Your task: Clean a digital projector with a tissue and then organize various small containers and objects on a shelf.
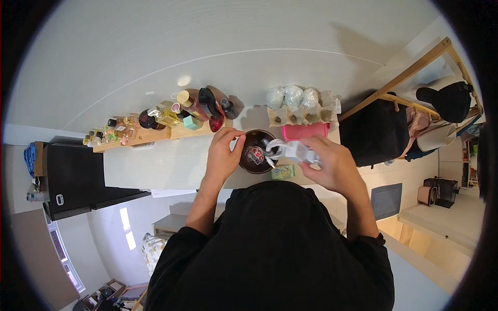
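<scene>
My left hand [225,152] is at the left rim of a dark round bowl [249,168], thumb and fingertips close together on the edge. A packet with red and white print [255,154] lies inside the bowl. My right hand [330,162] grips a white power adapter [297,151], just right of the bowl. A coiled white cable [275,147] hangs from that side over the bowl's right rim, its metal-tipped plug pointing down. Close to the bowl's lower right, a small green packet [283,172] lies flat on the white tabletop [163,167].
Behind the bowl stand a pink container [305,131] and an egg carton [299,117] holding several foil-like wrapped balls [293,96]. Perfume bottles [190,102] crowd a wooden shelf [155,136] at left. To the right are a black bag [373,130] and a wooden rack [412,64].
</scene>
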Demonstrator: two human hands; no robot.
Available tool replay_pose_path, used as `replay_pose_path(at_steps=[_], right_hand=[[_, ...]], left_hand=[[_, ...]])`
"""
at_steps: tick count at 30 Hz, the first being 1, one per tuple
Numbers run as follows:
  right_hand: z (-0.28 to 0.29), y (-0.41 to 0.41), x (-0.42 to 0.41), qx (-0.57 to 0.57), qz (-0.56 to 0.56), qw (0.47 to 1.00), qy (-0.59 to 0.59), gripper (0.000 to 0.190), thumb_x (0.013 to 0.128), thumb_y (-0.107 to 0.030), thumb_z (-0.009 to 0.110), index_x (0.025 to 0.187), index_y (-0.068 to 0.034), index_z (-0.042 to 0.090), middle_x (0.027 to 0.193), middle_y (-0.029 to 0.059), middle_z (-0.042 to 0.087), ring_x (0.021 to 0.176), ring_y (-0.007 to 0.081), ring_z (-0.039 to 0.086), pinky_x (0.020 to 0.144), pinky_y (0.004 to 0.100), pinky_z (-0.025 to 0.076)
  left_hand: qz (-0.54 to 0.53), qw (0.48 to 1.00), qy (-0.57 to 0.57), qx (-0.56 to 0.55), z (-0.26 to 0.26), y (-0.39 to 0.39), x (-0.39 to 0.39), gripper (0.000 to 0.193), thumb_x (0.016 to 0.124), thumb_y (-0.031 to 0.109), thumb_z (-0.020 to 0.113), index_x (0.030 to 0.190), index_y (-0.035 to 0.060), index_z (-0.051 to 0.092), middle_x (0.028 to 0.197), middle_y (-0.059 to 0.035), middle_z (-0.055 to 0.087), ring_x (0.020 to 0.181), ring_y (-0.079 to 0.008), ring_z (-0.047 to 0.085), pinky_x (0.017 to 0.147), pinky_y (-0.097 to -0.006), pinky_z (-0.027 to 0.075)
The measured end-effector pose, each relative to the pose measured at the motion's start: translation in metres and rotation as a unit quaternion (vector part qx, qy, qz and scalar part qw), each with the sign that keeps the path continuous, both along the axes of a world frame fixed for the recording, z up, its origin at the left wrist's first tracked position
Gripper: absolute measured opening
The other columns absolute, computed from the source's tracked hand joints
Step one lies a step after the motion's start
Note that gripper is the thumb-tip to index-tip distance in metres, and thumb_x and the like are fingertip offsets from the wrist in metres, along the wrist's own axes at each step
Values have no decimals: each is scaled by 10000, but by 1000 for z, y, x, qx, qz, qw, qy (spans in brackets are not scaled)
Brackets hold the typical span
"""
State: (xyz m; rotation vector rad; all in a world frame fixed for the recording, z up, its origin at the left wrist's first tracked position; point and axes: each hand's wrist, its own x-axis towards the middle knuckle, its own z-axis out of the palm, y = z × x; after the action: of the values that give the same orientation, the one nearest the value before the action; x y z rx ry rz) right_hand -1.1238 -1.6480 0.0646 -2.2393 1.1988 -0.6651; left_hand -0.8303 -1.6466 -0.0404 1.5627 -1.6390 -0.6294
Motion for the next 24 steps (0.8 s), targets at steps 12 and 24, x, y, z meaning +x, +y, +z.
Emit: replay_pose_path(at_steps=[12,24], right_hand=[[-75,-28,86,-32,99,982,159,365,794,-221,789,1097,-56,670,1033,123,659,922,324,704,722,475,584],[-115,-34,94,-141,81,974,161,188,864,-147,647,1012,-34,676,1028,127,664,890,324,722,669,433,606]], left_hand=[[-12,997,-76,-13,-6,13,14,158,922,157,741,1017,31,753,1071,-125,687,1046,-346,642,902,-432,506],[-92,975,-200,2,-16,13,3,242,842,117,772,1082,85,774,1375,-102,618,1292,-343,540,1065,-473,449]])
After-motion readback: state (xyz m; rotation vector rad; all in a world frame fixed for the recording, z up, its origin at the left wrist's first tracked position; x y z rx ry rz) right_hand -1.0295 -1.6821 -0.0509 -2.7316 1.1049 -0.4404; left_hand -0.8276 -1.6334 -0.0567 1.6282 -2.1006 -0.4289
